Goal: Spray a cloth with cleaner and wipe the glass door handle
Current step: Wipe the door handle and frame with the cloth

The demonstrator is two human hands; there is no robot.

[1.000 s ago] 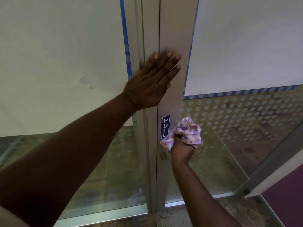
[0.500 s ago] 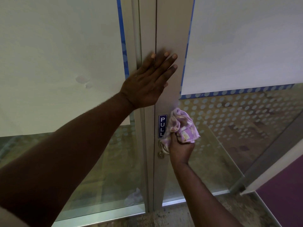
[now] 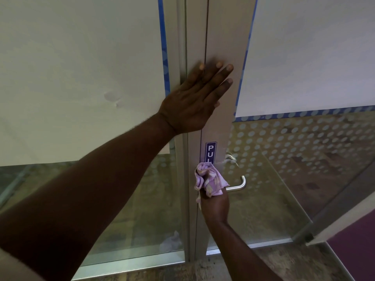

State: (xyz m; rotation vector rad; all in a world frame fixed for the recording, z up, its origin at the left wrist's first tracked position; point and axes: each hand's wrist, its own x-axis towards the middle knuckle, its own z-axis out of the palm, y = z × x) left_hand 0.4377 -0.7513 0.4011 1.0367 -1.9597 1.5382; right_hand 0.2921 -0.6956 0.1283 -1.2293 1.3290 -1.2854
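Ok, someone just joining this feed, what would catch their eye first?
Probably the left hand pressed flat, fingers spread, across the seam of the metal door frame at centre. Below it, the right hand clutches a bunched purple cloth against the base of the steel lever handle, just under a blue PULL sticker. Frosted panels and dotted film on the glass fill the rest.

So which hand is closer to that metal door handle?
The right hand, holding the cloth against the door handle. The left hand presses flat on the door frame, well above it.
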